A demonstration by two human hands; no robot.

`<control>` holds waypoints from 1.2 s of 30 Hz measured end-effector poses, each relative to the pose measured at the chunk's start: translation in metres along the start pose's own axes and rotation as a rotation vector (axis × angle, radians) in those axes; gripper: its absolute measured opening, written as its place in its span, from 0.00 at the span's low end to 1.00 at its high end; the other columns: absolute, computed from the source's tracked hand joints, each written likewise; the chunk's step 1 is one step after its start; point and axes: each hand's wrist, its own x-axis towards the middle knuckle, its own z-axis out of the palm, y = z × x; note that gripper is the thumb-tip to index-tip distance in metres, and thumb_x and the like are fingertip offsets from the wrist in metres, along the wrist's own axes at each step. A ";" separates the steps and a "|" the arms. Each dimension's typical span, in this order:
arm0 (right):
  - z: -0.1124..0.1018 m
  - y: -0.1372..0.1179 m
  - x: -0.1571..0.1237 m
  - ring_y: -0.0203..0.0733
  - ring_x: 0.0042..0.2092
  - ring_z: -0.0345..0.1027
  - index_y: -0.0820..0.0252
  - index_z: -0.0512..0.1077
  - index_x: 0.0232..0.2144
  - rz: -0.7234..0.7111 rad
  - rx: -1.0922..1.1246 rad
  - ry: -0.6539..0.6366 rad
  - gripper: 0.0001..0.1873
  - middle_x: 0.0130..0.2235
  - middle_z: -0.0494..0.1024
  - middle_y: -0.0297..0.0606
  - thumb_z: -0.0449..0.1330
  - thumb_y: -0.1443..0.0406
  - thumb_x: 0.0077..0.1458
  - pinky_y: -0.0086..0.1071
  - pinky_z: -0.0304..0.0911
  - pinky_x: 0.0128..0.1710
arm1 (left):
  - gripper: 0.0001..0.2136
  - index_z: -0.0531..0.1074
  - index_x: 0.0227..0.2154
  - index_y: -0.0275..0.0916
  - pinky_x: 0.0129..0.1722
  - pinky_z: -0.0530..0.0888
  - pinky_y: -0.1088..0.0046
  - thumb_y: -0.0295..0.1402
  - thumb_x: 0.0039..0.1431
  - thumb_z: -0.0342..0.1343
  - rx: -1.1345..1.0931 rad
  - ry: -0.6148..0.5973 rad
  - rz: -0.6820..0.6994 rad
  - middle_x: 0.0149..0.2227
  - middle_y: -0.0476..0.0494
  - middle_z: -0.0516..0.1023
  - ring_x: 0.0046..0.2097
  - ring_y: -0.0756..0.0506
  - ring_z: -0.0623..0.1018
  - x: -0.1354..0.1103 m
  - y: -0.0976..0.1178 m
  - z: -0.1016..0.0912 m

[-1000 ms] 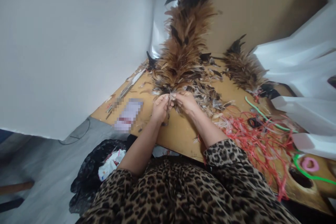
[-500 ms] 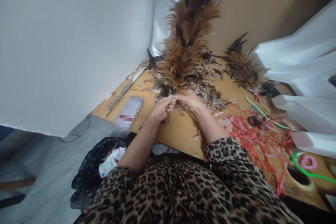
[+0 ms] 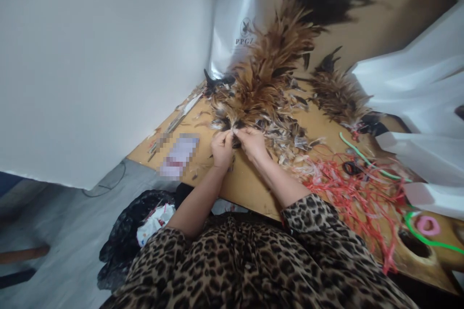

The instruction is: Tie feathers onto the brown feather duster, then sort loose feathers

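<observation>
- L hand, mine: pinching base of lg. feather bunch.
- R hand: ditto, touching L.
- Bunch: over tbl., tops twd. back edge.
- Red strips: nr. front R corner.

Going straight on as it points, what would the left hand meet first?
Probably the large feather bundle; its lower end sits just ahead of the left hand, though depth is unclear.

The plume, brown with a black far end, is slanted to the right; its near end is pinched over the surface.
</observation>
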 end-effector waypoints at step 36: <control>-0.032 -0.014 0.018 0.23 0.15 0.44 0.64 0.71 0.20 0.165 -0.003 -0.423 0.17 0.16 0.68 0.29 0.69 0.56 0.32 0.24 0.36 0.14 | 0.15 0.67 0.29 0.36 0.12 0.46 0.83 0.45 0.55 0.54 -0.851 -0.560 -0.680 0.14 0.58 0.54 0.13 0.58 0.49 0.003 0.020 -0.004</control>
